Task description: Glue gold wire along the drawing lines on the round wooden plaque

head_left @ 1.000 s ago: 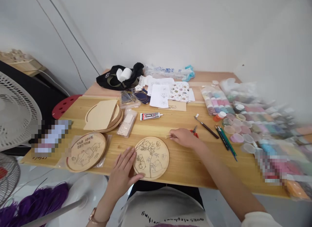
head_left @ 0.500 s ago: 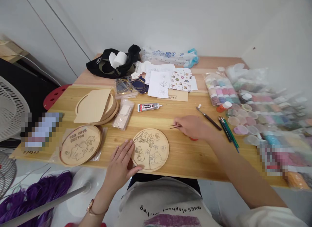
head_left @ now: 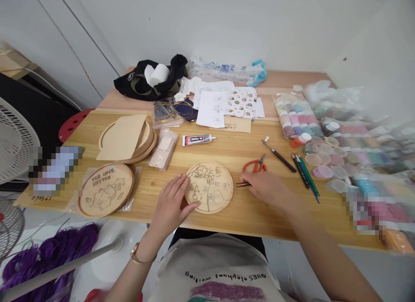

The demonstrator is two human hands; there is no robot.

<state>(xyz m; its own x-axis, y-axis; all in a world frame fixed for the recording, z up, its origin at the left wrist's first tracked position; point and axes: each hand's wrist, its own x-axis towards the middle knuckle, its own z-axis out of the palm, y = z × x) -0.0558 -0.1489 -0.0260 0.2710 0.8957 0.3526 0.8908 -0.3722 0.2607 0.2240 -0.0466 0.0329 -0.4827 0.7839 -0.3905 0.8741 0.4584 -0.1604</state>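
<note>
A person's left hand (head_left: 170,211) is resting, fingers spread, against a round engraved wooden plaque (head_left: 209,187) at center frame, while the right hand (head_left: 267,190) is pinching slim metal tweezers (head_left: 243,184).

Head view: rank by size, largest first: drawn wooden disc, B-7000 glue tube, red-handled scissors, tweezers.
Largest first: the drawn wooden disc; then the B-7000 glue tube and red-handled scissors, too alike to rank; then the tweezers, unsure because the right hand hides part.

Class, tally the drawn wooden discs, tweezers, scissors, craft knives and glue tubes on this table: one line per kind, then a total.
Drawn wooden discs: 2
Tweezers: 1
Scissors: 1
Craft knife: 1
Glue tube: 1
Total: 6
</note>
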